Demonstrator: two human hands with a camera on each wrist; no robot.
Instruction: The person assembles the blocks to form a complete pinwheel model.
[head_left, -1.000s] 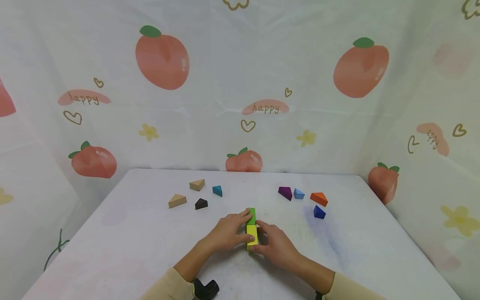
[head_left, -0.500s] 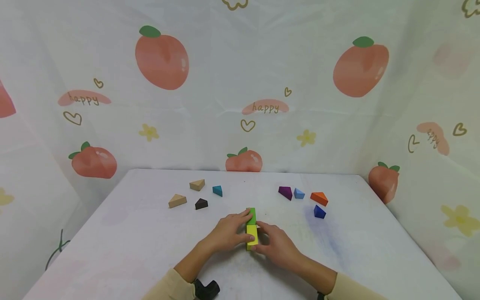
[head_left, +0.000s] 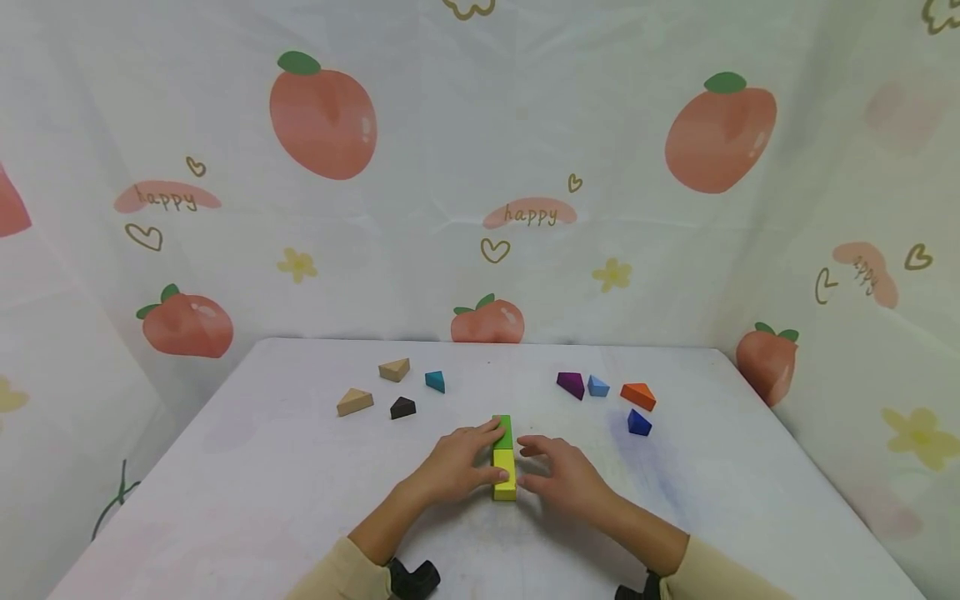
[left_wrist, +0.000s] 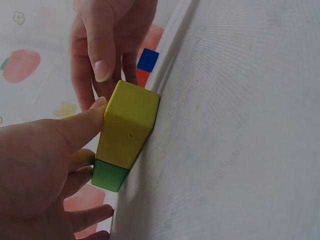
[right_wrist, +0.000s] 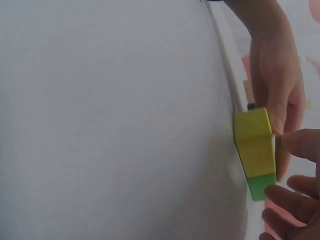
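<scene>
A yellow block point(head_left: 504, 475) and a green block point(head_left: 503, 432) lie end to end on the white table, the green one farther from me. My left hand point(head_left: 459, 462) rests against their left side, its thumb touching the yellow block and its fingertips on the green one. The fingers are relaxed and not wrapped round either block. To the right of the blocks, my right hand point(head_left: 566, 475) hovers with loosely bent fingers and holds nothing. A small gap separates it from the yellow block. In the left wrist view, the yellow block's point(left_wrist: 130, 112) near end shows plainly.
Back left on the table point(head_left: 285, 500) lie two natural wood triangles point(head_left: 355, 402), a black block point(head_left: 402, 407) and a teal block point(head_left: 435, 382). Back right are purple point(head_left: 571, 384), light blue point(head_left: 597, 387), orange point(head_left: 638, 396) and dark blue point(head_left: 639, 422) blocks. A printed cloth hangs behind.
My right hand has let go of the yellow block's right side and moved a little to the right. The left hand and both blocks have stayed in place.
</scene>
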